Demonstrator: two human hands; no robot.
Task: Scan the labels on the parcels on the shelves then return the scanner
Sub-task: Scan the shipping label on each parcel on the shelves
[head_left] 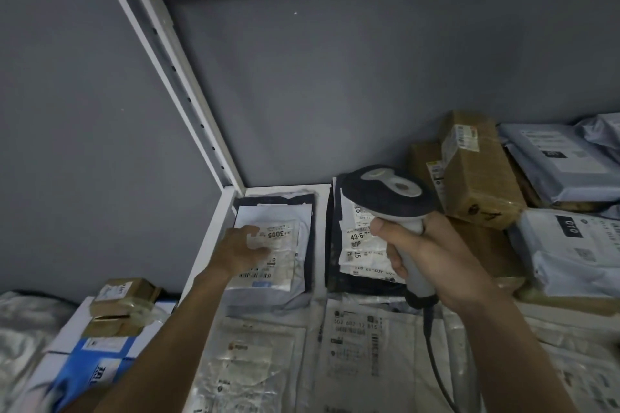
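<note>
Head view: right hand [432,261] grips one scanner [389,194]; left hand [243,250], fingers spread, presses one labelled parcel [278,265].

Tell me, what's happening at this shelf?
A person is scanning parcel labels. The right hand grips a corded scanner, its head over a dark parcel with a white label. The left hand lies flat on the label of the corner parcel, at the shelf's back left, fingers spread across the paper. More bags and brown boxes sit to the right, and flat bags lie in front. The scanner has not been returned yet.
</note>
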